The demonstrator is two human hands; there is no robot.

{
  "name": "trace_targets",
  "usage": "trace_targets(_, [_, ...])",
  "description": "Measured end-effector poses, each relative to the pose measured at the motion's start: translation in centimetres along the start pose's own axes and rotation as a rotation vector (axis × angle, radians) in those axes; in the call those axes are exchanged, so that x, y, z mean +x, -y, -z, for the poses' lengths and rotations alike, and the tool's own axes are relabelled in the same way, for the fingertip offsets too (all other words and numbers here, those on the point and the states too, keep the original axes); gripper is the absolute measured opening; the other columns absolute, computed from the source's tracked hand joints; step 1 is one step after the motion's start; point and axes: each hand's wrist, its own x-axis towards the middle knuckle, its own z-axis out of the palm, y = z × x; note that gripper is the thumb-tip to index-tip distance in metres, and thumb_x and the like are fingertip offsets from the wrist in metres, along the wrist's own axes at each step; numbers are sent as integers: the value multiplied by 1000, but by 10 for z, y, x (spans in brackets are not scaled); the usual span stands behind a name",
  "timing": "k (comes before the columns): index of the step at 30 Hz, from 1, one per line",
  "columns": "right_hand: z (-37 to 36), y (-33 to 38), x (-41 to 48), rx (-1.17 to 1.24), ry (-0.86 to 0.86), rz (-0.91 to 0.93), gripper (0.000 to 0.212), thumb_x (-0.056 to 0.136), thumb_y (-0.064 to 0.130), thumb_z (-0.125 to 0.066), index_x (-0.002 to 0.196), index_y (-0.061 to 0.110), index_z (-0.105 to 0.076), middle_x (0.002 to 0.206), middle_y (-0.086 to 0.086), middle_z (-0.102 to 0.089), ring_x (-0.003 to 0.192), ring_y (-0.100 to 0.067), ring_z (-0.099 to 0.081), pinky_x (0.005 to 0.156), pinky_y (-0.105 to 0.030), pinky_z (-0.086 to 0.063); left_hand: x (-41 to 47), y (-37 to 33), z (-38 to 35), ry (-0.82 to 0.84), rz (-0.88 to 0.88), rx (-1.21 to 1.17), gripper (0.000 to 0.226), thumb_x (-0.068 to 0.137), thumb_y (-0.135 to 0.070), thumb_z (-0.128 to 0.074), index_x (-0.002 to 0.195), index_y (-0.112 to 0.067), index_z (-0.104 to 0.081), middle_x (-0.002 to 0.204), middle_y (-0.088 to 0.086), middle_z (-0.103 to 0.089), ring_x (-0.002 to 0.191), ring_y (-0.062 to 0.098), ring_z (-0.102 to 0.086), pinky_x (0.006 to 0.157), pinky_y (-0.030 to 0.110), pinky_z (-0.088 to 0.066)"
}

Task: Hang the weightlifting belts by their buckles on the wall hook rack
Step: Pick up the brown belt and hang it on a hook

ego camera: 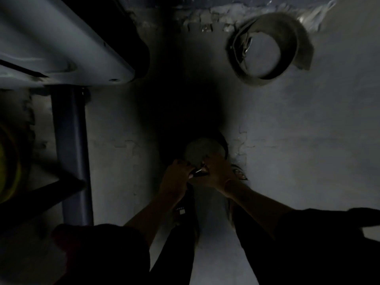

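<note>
I look straight down at a dim grey floor. A dark weightlifting belt (223, 144) lies coiled in a loop just ahead of my feet. My left hand (177, 177) and my right hand (218, 171) meet at its near side, and both grip it at the metal buckle (199, 171). A second, olive belt (296, 46) lies coiled on the floor at the upper right, its buckle (246, 46) on its left side. No wall hook rack is in view.
A pale padded bench (61, 44) fills the upper left, and a blue steel post (71, 153) stands below it. A yellow weight plate (8, 161) sits at the left edge. Broken flooring (205, 17) runs along the top. My legs (181, 233) are below my hands.
</note>
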Motion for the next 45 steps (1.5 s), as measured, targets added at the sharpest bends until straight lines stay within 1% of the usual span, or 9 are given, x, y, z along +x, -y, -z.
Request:
trace_targets(4, [49, 15, -45, 52, -124, 20, 27, 67, -4, -81, 91, -12, -70, 93, -33, -68, 89, -51, -67, 78, -54, -54, -9, -49, 44, 14, -65, -68, 38, 90, -33, -68, 126, -22, -66, 134, 6, -59, 129, 29, -44, 102, 32, -36])
trace_targets(10, [134, 48, -94, -16, -424, 162, 21, 80, 21, -67, 70, 3, -62, 73, -15, -63, 79, -16, -45, 67, -24, -28, -46, -105, 115, -138, -307, 263, 34, 97, -32, -50, 128, -25, -61, 134, 9, -52, 126, 36, -43, 106, 42, -26])
trace_targets(13, [183, 73, -121, -54, -539, 187, 28, 85, 27, -54, 79, 2, -66, 82, -15, -67, 85, -21, -54, 79, -25, -37, -72, -129, 160, -235, -419, 299, 35, 85, -24, -54, 116, -13, -67, 108, 14, -69, 104, 36, -65, 105, 46, -42])
trace_targets(16, [235, 104, -151, 22, -603, 141, 47, 99, 38, -40, 89, 2, -67, 90, -18, -67, 86, -30, -61, 81, -38, -49, -104, -164, 214, -327, -500, 224, 43, 84, -30, -43, 103, -3, -72, 91, 15, -75, 79, 34, -73, 77, 46, -59])
trace_targets(22, [362, 178, -217, 140, -540, 57, 26, 92, 18, -46, 111, 6, -58, 113, -15, -57, 105, -33, -56, 88, -43, -48, -172, -250, 335, -555, -586, 333, 25, 91, -32, -36, 96, -23, -59, 83, 3, -70, 77, 28, -66, 67, 38, -51])
trace_targets(26, [436, 215, -260, 169, -450, 80, 56, 90, -3, -50, 143, 11, -40, 141, -15, -46, 129, -32, -47, 108, -39, -38, -219, -306, 403, -585, -527, 429, 51, 90, -36, -22, 101, -14, -67, 96, 7, -72, 93, 30, -66, 82, 40, -50])
trace_targets(32, [506, 289, -320, 447, -719, 30, 91, 80, -14, -45, 151, 31, -10, 125, -5, -57, 105, -21, -59, 94, -36, -50, -283, -365, 491, -645, -420, 86, 12, 99, -19, -50, 96, -15, -62, 87, 1, -64, 84, 19, -63, 75, 33, -50])
trace_targets(40, [581, 345, -385, 5, -1221, 191, 50, 66, -18, -55, 107, 10, -66, 110, -3, -62, 106, -20, -51, 91, -31, -48, -320, -415, 520, -895, -323, -551, 28, 96, -22, -39, 70, -19, -48, 67, 3, -53, 64, 26, -54, 65, 44, -48])
trace_targets(45, [603, 358, -414, 430, -1341, 86, 42, 96, 30, -57, 133, 14, -46, 127, -1, -45, 118, -13, -41, 100, -25, -36, -351, -454, 551, -1002, -356, -813, 36, 102, -5, -41, 68, -13, -50, 61, 0, -49, 57, 17, -46, 59, 30, -38])
